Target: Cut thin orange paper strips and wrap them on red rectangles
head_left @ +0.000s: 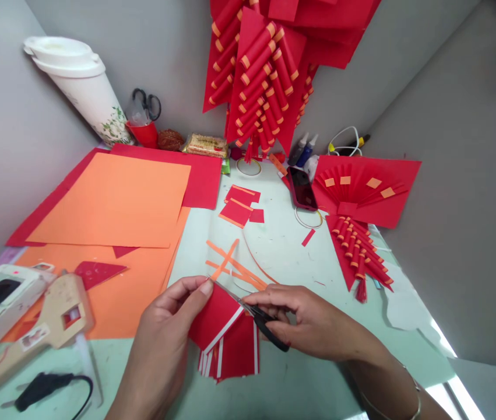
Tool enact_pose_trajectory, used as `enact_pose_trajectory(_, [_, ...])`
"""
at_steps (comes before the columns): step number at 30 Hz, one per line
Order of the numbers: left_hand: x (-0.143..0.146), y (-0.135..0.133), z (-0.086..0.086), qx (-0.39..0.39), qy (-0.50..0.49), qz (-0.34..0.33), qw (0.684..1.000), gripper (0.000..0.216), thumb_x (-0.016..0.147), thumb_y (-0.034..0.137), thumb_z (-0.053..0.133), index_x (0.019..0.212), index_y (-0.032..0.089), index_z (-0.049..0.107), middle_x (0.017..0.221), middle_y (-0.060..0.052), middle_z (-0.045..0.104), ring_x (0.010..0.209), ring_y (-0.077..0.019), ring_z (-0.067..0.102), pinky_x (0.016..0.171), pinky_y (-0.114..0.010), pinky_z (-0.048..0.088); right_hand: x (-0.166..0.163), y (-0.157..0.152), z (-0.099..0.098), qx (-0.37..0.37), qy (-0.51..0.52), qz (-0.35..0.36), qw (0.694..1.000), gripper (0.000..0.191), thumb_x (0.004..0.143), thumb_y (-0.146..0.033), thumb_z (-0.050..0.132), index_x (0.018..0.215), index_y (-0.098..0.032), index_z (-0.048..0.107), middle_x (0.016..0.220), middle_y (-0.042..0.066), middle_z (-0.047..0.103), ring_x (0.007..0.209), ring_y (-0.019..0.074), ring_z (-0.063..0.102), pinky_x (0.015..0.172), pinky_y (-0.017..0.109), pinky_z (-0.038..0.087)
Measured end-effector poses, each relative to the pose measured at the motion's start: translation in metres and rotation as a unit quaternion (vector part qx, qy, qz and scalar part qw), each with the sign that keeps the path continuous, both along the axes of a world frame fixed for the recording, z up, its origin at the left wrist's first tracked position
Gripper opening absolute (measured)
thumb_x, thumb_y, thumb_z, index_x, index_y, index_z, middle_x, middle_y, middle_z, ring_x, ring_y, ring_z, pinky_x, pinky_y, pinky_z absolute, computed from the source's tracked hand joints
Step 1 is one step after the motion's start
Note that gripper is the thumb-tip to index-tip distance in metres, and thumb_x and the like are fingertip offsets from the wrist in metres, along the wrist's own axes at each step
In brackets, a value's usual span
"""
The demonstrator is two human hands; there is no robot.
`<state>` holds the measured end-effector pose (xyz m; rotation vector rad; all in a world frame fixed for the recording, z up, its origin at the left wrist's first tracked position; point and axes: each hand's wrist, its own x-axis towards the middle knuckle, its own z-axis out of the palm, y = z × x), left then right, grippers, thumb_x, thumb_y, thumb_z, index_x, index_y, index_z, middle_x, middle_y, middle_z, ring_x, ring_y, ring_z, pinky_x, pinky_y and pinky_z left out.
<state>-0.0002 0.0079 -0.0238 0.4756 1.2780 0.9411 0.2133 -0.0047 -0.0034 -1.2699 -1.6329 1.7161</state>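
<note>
My left hand (178,318) pinches a red paper piece (213,318) that has a white strip along one edge. An orange paper strip (225,261) sticks out past my fingertips from that piece's upper edge. In my right hand (304,321) is a pair of black-handled scissors (269,331), its blades lying along the upper edge of the red paper. Beneath the held piece lies a fanned stack of red paper pieces (239,350) with white edge strips. Several loose orange strips (248,274) lie just beyond my hands.
Orange sheets (116,198) over red card lie left, near a glue gun (55,315) and a black plug (46,388). Small red pieces (236,213) lie ahead, with a phone (302,188) further right. Paper firecracker decorations (259,81) hang at the back; another (356,245) lies right.
</note>
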Motion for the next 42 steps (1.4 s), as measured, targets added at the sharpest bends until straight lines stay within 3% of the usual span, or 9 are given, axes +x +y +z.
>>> enact_pose_trajectory(25, [-0.001, 0.000, -0.003, 0.004, -0.005, 0.001, 1.000, 0.031, 0.068, 0.041, 0.084, 0.087, 0.022, 0.069, 0.072, 0.003, 0.070, 0.063, -0.0111, 0.064, 0.058, -0.018, 0.053, -0.001, 0.000, -0.006, 0.010, 0.031, -0.005, 0.999, 0.044, 0.084, -0.008, 0.054, 0.118, -0.030, 0.071, 0.082, -0.003, 0.059, 0.067, 0.0090, 0.052, 0.060, 0.020, 0.045])
enact_pose_trajectory(32, [0.000, -0.001, -0.003, 0.023, -0.005, 0.014, 1.000, 0.030, 0.066, 0.039, 0.086, 0.085, 0.022, 0.069, 0.075, 0.004, 0.070, 0.065, -0.0099, 0.065, 0.059, -0.016, 0.052, 0.015, 0.006, -0.008, 0.082, -0.077, -0.025, 0.993, 0.044, 0.082, -0.011, 0.057, 0.121, -0.027, 0.069, 0.085, -0.001, 0.060, 0.071, 0.0113, 0.054, 0.065, 0.023, 0.047])
enact_pose_trajectory(37, [-0.001, 0.001, -0.003, 0.042, -0.011, 0.060, 0.997, 0.033, 0.062, 0.037, 0.088, 0.086, 0.024, 0.069, 0.075, 0.006, 0.070, 0.069, -0.0084, 0.065, 0.066, -0.015, 0.053, 0.038, 0.016, -0.019, 0.200, -0.227, -0.094, 0.948, 0.041, 0.085, -0.018, 0.059, 0.125, -0.027, 0.064, 0.097, 0.002, 0.065, 0.081, 0.0159, 0.060, 0.076, 0.029, 0.051])
enact_pose_trajectory(42, [-0.002, 0.001, -0.002, 0.035, -0.025, 0.041, 0.998, 0.032, 0.064, 0.035, 0.087, 0.085, 0.024, 0.066, 0.077, 0.005, 0.070, 0.068, -0.0085, 0.064, 0.062, -0.015, 0.053, 0.051, 0.022, -0.037, 0.265, -0.355, -0.123, 0.888, 0.037, 0.092, -0.022, 0.052, 0.128, -0.024, 0.062, 0.113, 0.007, 0.066, 0.101, 0.0239, 0.063, 0.089, 0.039, 0.050])
